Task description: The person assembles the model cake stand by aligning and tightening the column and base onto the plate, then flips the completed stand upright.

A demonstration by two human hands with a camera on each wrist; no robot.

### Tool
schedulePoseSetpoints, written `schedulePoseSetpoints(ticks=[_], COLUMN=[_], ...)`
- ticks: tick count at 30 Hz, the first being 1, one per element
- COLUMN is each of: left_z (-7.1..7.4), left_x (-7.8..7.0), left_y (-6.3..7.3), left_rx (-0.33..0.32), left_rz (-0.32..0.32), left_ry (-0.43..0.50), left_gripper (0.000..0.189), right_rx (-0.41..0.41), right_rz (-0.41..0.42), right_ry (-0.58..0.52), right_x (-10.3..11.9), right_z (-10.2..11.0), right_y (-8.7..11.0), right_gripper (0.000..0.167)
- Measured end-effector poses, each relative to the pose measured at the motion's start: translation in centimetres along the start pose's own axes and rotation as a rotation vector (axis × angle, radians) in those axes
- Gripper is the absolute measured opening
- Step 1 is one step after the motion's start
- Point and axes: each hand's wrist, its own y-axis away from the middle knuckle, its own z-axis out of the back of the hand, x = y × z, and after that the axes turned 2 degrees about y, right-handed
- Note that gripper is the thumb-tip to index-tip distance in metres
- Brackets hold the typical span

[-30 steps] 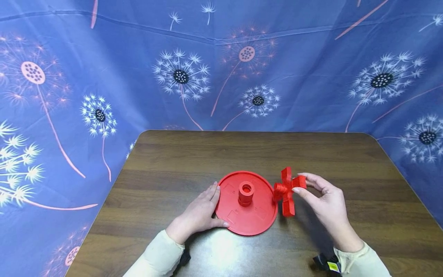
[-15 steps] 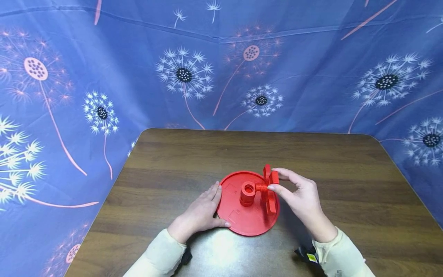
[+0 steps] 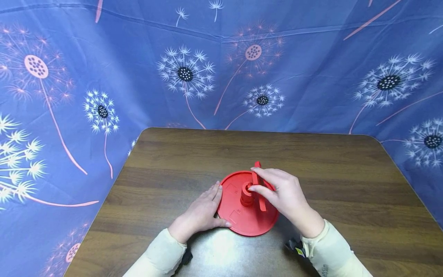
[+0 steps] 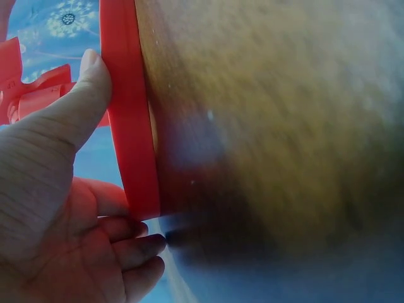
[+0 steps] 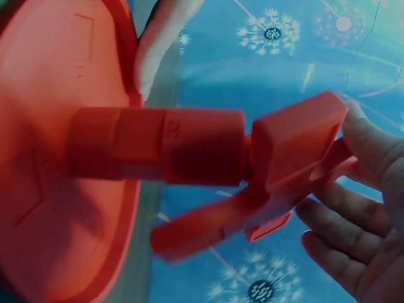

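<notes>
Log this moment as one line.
left hand: touches disc at rim | right hand: holds knob | knob: at top of post, seating unclear | disc: on table

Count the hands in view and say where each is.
2: the left hand at the left edge of the red disc, the right hand holding the red pronged piece atop the post.

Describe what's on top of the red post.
A red winged piece, held by the right grip, is at the upper end of the red post. The grip partly covers that end in the head view; how far, if at all, the piece reaches inside is hidden.
</notes>
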Motion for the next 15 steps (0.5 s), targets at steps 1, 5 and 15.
schedulePoseSetpoints(ticks=[1,5,15], left_z=[0.0,0.2,0.2], left_x=[0.0,-0.1,-0.1], left_y=[0.0,0.1,0.1], left_rx=[0.002,0.005,0.000], left_rz=[0.004,0.010,0.001], left_ry=[-0.001,0.001,0.011], left_gripper=[0.109,0.109,0.107], right_rx=[0.019,0.067,0.075], right_rz=[0.021,0.101,0.253], right_ry=[0.015,0.060,0.046], right_x=[0.2,1.0,1.4], right_z=[-0.1,-0.9,-3.1], right_y=[-0.2,-0.7,0.3], right_gripper=[0.051,0.051,0.043])
